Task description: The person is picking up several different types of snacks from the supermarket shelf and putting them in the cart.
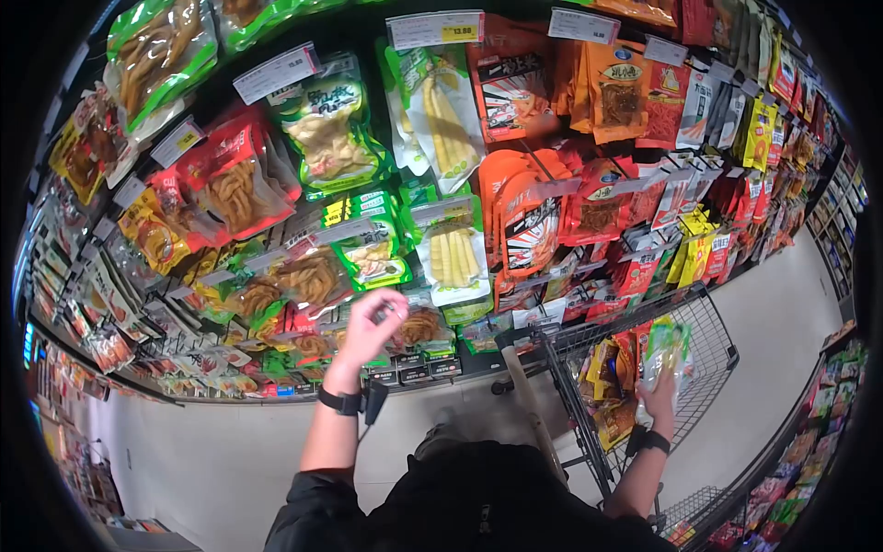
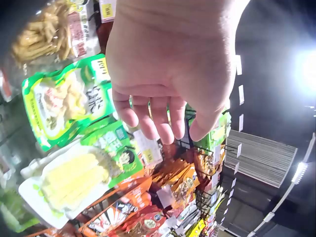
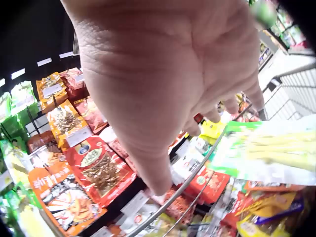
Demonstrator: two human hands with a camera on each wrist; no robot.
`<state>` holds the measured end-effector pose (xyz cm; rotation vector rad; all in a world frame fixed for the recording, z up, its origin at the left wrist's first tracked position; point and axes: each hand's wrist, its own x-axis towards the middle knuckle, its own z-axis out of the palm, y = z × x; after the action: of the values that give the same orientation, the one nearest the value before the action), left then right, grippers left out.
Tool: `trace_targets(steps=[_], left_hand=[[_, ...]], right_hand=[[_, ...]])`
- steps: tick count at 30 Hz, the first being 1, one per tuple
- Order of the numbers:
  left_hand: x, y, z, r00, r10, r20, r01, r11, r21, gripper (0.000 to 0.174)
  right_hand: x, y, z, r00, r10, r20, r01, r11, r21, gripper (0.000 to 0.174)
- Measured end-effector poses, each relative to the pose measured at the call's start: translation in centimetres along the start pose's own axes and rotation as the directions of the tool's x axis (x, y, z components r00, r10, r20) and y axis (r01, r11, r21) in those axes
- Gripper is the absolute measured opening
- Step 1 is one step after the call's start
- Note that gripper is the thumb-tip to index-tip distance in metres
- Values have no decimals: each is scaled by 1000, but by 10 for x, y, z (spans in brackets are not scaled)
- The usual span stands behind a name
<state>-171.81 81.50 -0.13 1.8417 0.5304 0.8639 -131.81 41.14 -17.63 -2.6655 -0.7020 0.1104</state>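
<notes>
My left hand (image 1: 375,329) is raised in front of the shelf with loosely bent fingers and nothing in it. Just beyond it hang a clear-and-green bag of pale yellow stalks (image 1: 452,253) and a green bag of pale chunks (image 1: 372,247); the left wrist view shows these bags past the fingertips. My right hand (image 1: 658,400) is over the shopping cart (image 1: 708,373), beside a green-and-clear bag of pale stalks (image 3: 271,148). In the right wrist view its thumb and fingers are spread apart, and the bag lies past the fingers, over the cart's packets.
Yellow and red packets (image 1: 612,419) lie in the cart, whose pale handle bar (image 1: 533,405) stands right of my body. Hanging snack bags, such as orange ones (image 1: 529,212), fill the shelf ahead. Price tags (image 1: 435,28) line its rails. Another stocked shelf (image 1: 809,437) is at right.
</notes>
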Motion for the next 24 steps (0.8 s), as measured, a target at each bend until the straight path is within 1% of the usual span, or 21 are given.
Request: trace_targets(steps=[1, 2, 3, 5, 6, 7, 8, 9, 11, 12, 13, 15, 16, 17, 19, 20, 21, 23, 24], left_hand=[[8, 9, -9, 997, 71, -27, -69, 996, 53, 13], [17, 16, -18, 994, 87, -73, -83, 995, 53, 15], [27, 22, -27, 987, 103, -120, -97, 994, 54, 16], [51, 38, -45, 965, 175, -194, -168, 984, 51, 22], [65, 42, -54, 944, 223, -243, -202, 974, 105, 26], [80, 47, -64, 918, 274, -288, -235, 958, 163, 30], [97, 48, -74, 901, 298, -315, -246, 949, 196, 36], [113, 46, -84, 884, 321, -341, -254, 940, 228, 41], [143, 36, -104, 863, 284, -418, -137, 928, 347, 55], [157, 27, -115, 860, 233, -454, -47, 922, 384, 74], [167, 19, -119, 856, 237, -459, -50, 922, 383, 74], [182, 10, -125, 813, 175, -556, 70, 917, 392, 92], [184, 15, -122, 817, 179, -548, 82, 905, 417, 102], [180, 33, -112, 828, 150, -540, 110, 902, 418, 106], [195, 21, -114, 793, 218, -568, 131, 850, 510, 110], [200, 17, -115, 790, 268, -551, 100, 831, 547, 112], [203, 12, -118, 791, 270, -550, 98, 830, 549, 112], [204, 23, -113, 795, 180, -580, 219, 805, 551, 112], [202, 27, -111, 781, 160, -604, 290, 764, 577, 113]], right_hand=[[-2, -5, 8, 996, -85, 32, 80, 989, 127, 78], [-6, -19, 4, 984, -122, 133, 88, 968, 236, 74], [-13, -35, 1, 976, -180, 123, 128, 929, 347, 64], [-20, -62, -7, 951, -291, 107, 214, 865, 454, 49], [-25, -77, -13, 947, -301, 109, 220, 861, 458, 49], [-29, -93, -21, 937, -341, 70, 268, 836, 480, 44], [-31, -106, -27, 924, -380, 29, 316, 806, 500, 38], [-32, -114, -31, 921, -389, 29, 323, 801, 504, 38], [-31, -124, -39, 892, -450, 32, 366, 764, 531, 34], [-33, -130, -42, 890, -455, 8, 381, 755, 533, 32], [-32, -130, -42, 888, -460, 3, 389, 754, 530, 32], [-33, -128, -37, 879, -477, -24, 415, 737, 533, 30], [-35, -129, -35, 885, -463, -35, 402, 727, 557, 29], [-38, -128, -32, 884, -466, -42, 407, 721, 561, 29], [-43, -125, -28, 919, -391, 57, 279, 746, 604, 31], [-43, -125, -27, 896, -442, 34, 349, 751, 560, 29], [-45, -124, -28, 897, -441, 33, 349, 750, 562, 29], [-51, -129, -36, 879, -476, -8, 396, 722, 567, 29], [-49, -124, -32, 881, -473, -16, 397, 721, 568, 29]])
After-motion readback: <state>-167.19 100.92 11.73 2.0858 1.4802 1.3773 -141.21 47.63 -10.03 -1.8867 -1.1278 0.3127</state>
